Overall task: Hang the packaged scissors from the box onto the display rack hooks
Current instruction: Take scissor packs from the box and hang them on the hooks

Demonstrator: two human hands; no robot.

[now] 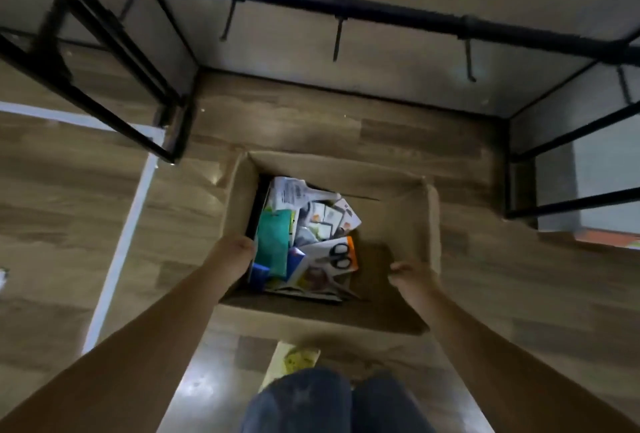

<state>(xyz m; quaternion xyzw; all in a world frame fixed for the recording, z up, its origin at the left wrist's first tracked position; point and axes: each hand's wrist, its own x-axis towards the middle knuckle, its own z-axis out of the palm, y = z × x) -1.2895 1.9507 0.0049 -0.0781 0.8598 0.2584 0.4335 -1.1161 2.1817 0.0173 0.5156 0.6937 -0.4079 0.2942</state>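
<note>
An open cardboard box [412, 218] stands on the wooden floor below me, with several packaged items piled in its left half. On top lies a white and orange card with black-handled scissors [337, 256]. My left hand [235, 252] reaches into the box at its left wall, its fingers hidden behind the teal package [275, 242]. My right hand [410, 275] hovers over the bare right half of the box with fingers curled, holding nothing that I can see. The black display rack bar [346, 4] crosses above, with bare hooks [337, 39] hanging from it.
A black metal shelf frame [104, 51] stands at the left and another [571, 141] at the right. A yellowish package [292, 361] lies on the floor by my knees. White tape line [121, 242] runs along the floor at left.
</note>
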